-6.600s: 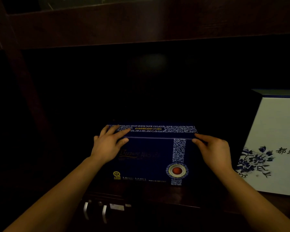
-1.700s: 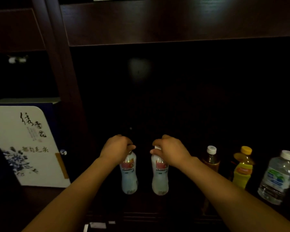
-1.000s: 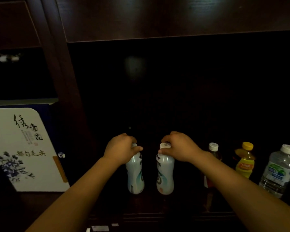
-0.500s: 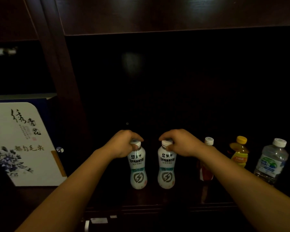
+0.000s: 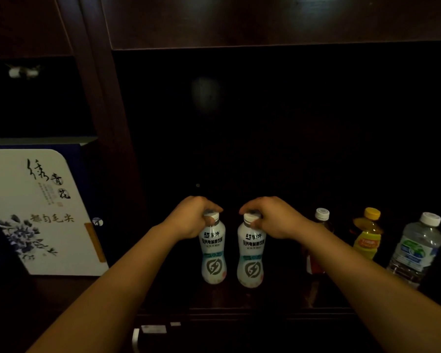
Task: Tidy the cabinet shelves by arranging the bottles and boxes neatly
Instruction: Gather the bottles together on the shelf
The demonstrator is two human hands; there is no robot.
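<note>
Grip: left hand (image 5: 189,217) pinches left white bottle (image 5: 212,253) by its top; right hand (image 5: 273,219) pinches right white bottle (image 5: 251,256) likewise. Both upright, bodies straight below fingers (image 5: 209,206), just beside each other.

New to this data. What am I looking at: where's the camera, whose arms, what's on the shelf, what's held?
No robot: a person, filmed by one wide-angle camera on their head, looking down into a cabinet. The left hand grips the cap of the left white bottle; the right hand grips the cap of the right white bottle. Both stand upright, side by side, on the shelf. Right of them stand a dark bottle, a yellow bottle and a clear water bottle; left, past a divider, a white box.
</note>
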